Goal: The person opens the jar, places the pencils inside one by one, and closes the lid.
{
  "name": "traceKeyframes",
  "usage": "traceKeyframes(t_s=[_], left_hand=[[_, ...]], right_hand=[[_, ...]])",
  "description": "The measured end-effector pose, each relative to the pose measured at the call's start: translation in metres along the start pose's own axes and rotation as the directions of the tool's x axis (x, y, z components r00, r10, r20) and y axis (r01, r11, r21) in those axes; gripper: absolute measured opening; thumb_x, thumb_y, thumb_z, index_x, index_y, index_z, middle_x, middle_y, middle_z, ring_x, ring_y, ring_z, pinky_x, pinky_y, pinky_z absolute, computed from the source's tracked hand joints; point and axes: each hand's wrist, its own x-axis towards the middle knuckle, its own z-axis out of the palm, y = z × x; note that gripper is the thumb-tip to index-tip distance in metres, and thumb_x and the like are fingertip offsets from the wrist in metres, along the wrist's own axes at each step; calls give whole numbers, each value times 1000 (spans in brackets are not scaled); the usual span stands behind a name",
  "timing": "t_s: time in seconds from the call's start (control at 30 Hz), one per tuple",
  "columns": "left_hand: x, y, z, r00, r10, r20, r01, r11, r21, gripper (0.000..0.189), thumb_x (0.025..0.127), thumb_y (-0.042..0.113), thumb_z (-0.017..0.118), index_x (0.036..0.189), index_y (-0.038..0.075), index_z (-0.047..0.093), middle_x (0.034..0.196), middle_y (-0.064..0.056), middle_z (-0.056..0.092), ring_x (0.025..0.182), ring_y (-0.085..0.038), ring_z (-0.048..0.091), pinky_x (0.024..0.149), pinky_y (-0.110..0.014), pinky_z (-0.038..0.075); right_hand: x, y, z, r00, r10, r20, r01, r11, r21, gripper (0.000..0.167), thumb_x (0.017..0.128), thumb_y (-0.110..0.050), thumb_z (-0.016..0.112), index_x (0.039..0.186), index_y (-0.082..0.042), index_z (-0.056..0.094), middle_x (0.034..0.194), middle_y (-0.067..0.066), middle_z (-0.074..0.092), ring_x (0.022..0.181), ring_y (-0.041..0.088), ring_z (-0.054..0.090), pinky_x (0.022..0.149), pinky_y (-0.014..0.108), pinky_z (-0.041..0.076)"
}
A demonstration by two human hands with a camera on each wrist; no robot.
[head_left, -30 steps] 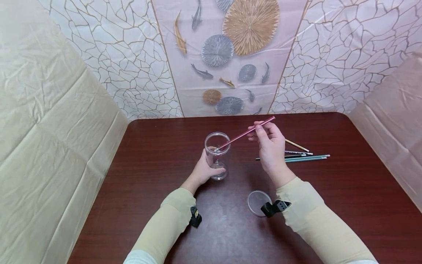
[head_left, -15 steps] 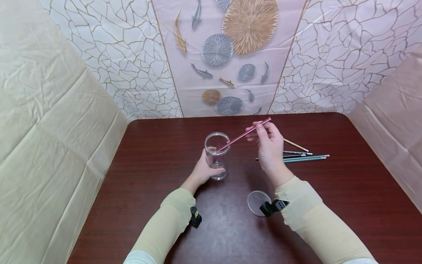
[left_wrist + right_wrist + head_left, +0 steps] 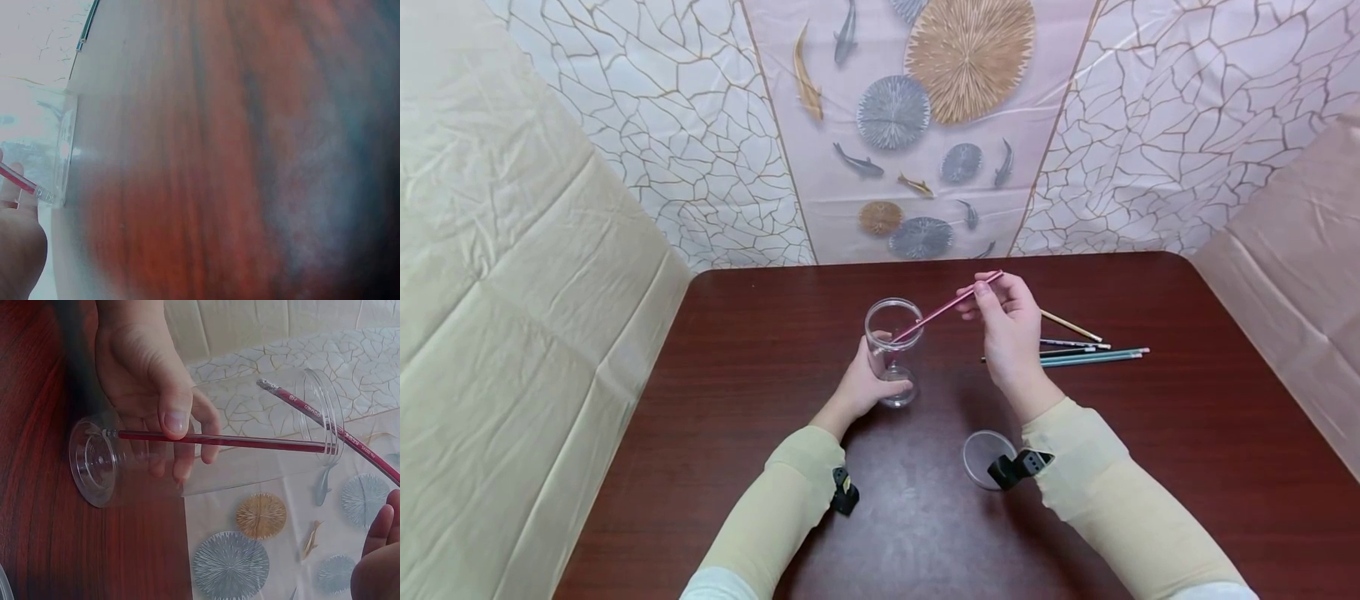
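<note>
My left hand (image 3: pixel 863 385) grips a clear cylindrical jar (image 3: pixel 237 412) standing on the table, thumb on the near side and fingers round the back. Inside the jar leans a red pencil (image 3: pixel 250 441), its silver-ferruled end down at the base. My right hand (image 3: pixel 1011 333) pinches a second red pencil (image 3: pixel 951 307) between thumb and fingers. That pencil slants down to the left, its ferruled end inside the jar's mouth. In the left wrist view, the jar (image 3: pixel 37 137) and part of my left hand (image 3: pixel 22 250) show at the left edge.
Behind my right hand lie several loose pencils, among them teal ones (image 3: pixel 1093 360) and a yellowish one (image 3: pixel 1071 325). A clear round lid (image 3: pixel 976 458) lies on the dark wooden table (image 3: pixel 737 350), partly under the right wrist camera (image 3: pixel 1018 468). Patterned cloth (image 3: pixel 917 150) hangs behind.
My right hand has shifted a little to the left with the red pencil, which now reaches slightly further into the jar. The left hand and the jar hold still.
</note>
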Motion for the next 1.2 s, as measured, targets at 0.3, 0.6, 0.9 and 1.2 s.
traceKeyframes(t_s=[0.3, 0.6, 0.9, 1.2], left_hand=[[0, 1, -1, 1000, -25, -19, 26, 998, 52, 78, 69, -14, 72, 131, -3, 25, 133, -24, 45, 125, -38, 40, 99, -40, 37], [0, 0, -1, 1000, -20, -24, 20, 999, 28, 79, 69, -16, 71, 131, -1, 25, 135, -22, 44, 127, -25, 41, 103, -38, 32], [2, -4, 1, 1000, 0, -23, 0, 1000, -10, 79, 69, -19, 69, 131, -5, 23, 135, -23, 41, 129, -27, 39, 103, -46, 32], [2, -5, 1, 1000, 1, -15, -1, 999, -34, 79, 69, -20, 68, 131, -6, 22, 138, -30, 35, 132, -30, 33, 106, -43, 28]], right_hand=[[0, 4, 3, 1000, 14, 15, -14, 999, -32, 12, 95, -12, 55, 95, 0, 59, 82, 5, 69, 66, 16, 65, 63, 27, 52], [-1, 5, 3, 999, 38, 38, -34, 994, -99, 21, 93, -12, 58, 98, 8, 58, 84, 5, 69, 67, 14, 65, 65, 28, 52], [-2, 7, 5, 991, 109, 70, -90, 966, -241, 14, 91, -15, 62, 96, -2, 63, 83, -4, 69, 70, 12, 63, 69, 25, 51], [-5, 12, 9, 986, 140, 95, -109, 954, -281, 25, 91, -12, 61, 102, 11, 62, 82, -6, 68, 71, 13, 62, 69, 28, 50]])
